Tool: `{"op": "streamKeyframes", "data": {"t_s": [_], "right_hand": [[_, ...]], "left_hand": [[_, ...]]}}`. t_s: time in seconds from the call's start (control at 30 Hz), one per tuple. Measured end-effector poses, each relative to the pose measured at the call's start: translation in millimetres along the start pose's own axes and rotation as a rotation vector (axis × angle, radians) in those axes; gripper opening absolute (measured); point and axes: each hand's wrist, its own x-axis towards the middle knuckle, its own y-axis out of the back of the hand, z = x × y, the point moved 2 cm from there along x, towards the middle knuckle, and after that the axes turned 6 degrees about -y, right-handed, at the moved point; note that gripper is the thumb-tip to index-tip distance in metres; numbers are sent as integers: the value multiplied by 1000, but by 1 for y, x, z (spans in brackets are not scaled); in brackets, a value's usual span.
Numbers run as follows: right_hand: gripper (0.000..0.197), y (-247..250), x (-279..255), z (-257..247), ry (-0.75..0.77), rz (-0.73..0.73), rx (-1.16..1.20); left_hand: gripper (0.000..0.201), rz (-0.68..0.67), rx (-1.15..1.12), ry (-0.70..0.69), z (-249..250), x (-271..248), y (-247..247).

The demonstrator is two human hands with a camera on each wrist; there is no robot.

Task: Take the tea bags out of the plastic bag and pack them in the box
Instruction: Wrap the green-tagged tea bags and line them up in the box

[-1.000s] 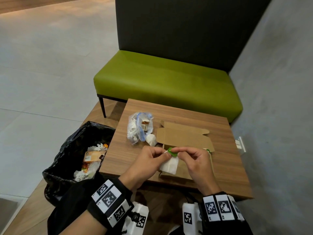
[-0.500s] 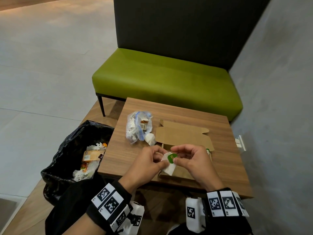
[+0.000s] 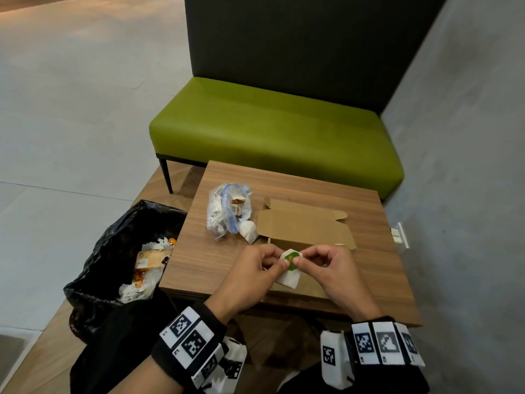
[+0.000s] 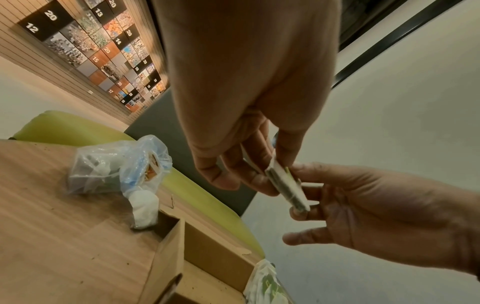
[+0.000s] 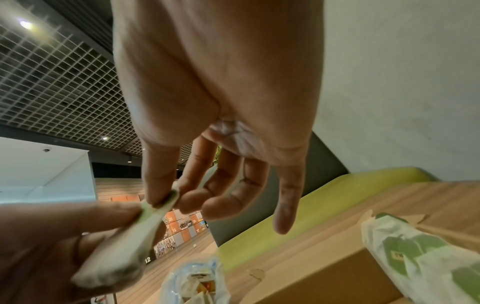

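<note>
I hold one white tea bag (image 3: 289, 277) with a green tag (image 3: 292, 257) low over the open cardboard box (image 3: 305, 227). My left hand (image 3: 279, 261) pinches the bag's left side. My right hand (image 3: 298, 259) pinches the tag at its top. In the left wrist view the tea bag (image 4: 287, 186) is edge-on between my left hand (image 4: 272, 170) and the other hand's fingertips. In the right wrist view my right hand (image 5: 170, 200) nips the tag. The clear plastic bag (image 3: 227, 213) with more tea bags lies left of the box. One loose tea bag (image 3: 248, 231) lies beside the bag.
The small wooden table (image 3: 369, 280) has a black bin bag (image 3: 113, 245) of rubbish at its left edge. A green bench (image 3: 270, 129) stands behind it and a grey wall is on the right. A green-printed plastic wrapper (image 5: 415, 257) lies in the box's right end.
Both hands keep hold of the same tea bag. The green tag, held up between the fingertips a second ago, now lies face-up against the bag's top.
</note>
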Motion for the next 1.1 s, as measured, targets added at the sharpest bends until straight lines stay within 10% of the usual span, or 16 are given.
{"op": "streamKeyframes", "data": {"t_s": [0.67, 1.1], "right_hand": [[16, 81, 11, 40, -59, 206, -391], [10, 78, 24, 97, -357, -72, -571]], "left_hand": [[40, -251, 600, 47, -28, 20, -42], [33, -375, 861, 58, -46, 14, -48]]}}
